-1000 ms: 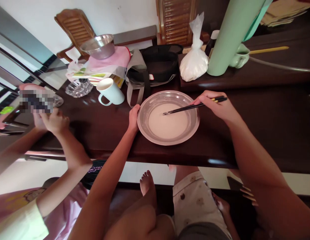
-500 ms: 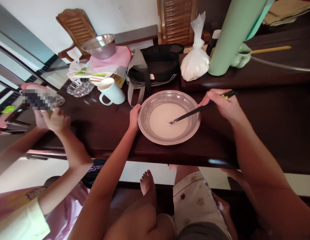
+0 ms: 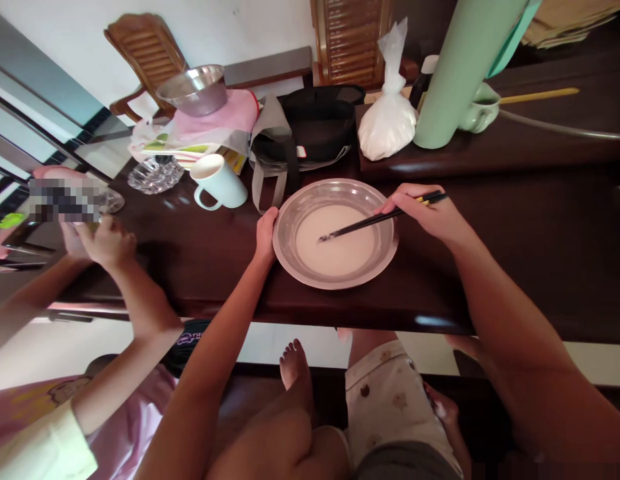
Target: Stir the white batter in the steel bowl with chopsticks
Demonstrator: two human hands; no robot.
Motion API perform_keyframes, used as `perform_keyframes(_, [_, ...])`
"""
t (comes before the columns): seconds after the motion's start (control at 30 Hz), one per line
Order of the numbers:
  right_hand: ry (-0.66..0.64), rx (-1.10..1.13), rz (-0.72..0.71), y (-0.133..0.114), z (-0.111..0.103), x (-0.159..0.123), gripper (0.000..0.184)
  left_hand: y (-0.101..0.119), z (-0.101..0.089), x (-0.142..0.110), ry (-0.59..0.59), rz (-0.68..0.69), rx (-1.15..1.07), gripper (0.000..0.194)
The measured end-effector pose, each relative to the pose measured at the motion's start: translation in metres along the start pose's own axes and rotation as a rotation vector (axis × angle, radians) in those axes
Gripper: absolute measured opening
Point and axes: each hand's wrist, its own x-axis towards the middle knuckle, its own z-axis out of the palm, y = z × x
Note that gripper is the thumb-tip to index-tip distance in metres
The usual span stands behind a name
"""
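Observation:
A round metal bowl [image 3: 385, 260] stands on the dark wooden table, holding a pale, milky batter [image 3: 335, 257]. My left hand [image 3: 266, 235] grips the bowl's left rim, fingers closed on its edge. Dark chopsticks [image 3: 363, 225] with gold bands near the top are held in my right hand [image 3: 424, 208], which is closed around their upper part over the bowl's right side. Their tips, coated with whitish batter, dip into the liquid left of its middle.
Behind the bowl are a black-and-grey bag [image 3: 317, 130], a knotted plastic bag of white powder [image 3: 387, 127] and a tall green flask [image 3: 460, 73]. A white mug [image 3: 225, 187] and a glass dish [image 3: 155, 175] stand left. Another person's hands [image 3: 107, 243] hold a blurred-out object at far left.
My right hand has moved left with the chopsticks, and their tips have gone left through the batter. My left hand keeps its hold on the rim.

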Motion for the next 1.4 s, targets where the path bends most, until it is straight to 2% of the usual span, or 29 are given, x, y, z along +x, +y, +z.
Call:
perform_keyframes(0.1, [0.095,-0.009,-0.026,0.001,-0.003,0.000,0.026,0.002,0.001,0.000,0.004,-0.004,0.003,0.036])
perform_keyframes(0.2, [0.172,0.068,-0.049,0.004,-0.008,0.000,0.033,0.002,0.001,0.000,0.007,-0.014,-0.013,0.036])
perform_keyframes(0.3, [0.080,0.081,-0.030,0.001,-0.003,0.000,0.034,-0.001,0.000,0.001,0.000,-0.013,-0.028,0.035])
perform_keyframes(0.4, [-0.013,0.004,0.003,-0.004,0.004,-0.001,0.028,-0.004,-0.001,0.002,0.003,-0.013,-0.029,0.036])
perform_keyframes(0.47, [0.028,-0.016,0.003,-0.003,0.001,0.000,0.027,-0.004,-0.001,0.002,0.008,-0.016,-0.025,0.036])
perform_keyframes(0.57, [0.179,0.044,-0.030,0.003,-0.008,0.001,0.032,-0.004,-0.001,0.002,0.006,-0.016,-0.028,0.036])
perform_keyframes(0.63, [0.184,0.099,-0.037,0.006,-0.011,0.001,0.035,-0.003,-0.001,0.002,-0.001,-0.012,-0.032,0.035])
perform_keyframes(0.77, [-0.002,0.067,0.003,0.001,-0.002,0.000,0.031,-0.004,-0.002,0.002,-0.013,0.013,-0.008,0.036])
perform_keyframes(0.83, [-0.041,0.012,0.015,-0.002,0.002,0.000,0.027,-0.004,-0.002,0.002,-0.008,0.009,-0.002,0.037])
perform_keyframes(1.0, [0.190,0.029,-0.032,0.005,-0.009,0.002,0.032,-0.004,-0.001,0.002,-0.002,-0.012,-0.024,0.036])
perform_keyframes(1.07, [0.181,0.067,-0.034,0.008,-0.011,0.002,0.036,-0.004,-0.001,0.002,-0.005,-0.014,-0.026,0.036])
perform_keyframes(1.23, [-0.029,0.025,0.004,0.000,0.000,0.000,0.030,-0.008,-0.003,0.004,-0.015,0.029,-0.015,0.037])
perform_keyframes(1.3, [-0.013,-0.021,0.007,-0.002,0.001,0.000,0.027,-0.008,-0.004,0.004,-0.024,0.041,-0.009,0.037])
perform_keyframes(1.4, [0.124,-0.027,-0.009,0.000,-0.006,0.001,0.028,-0.006,-0.003,0.003,-0.027,0.044,0.001,0.037])
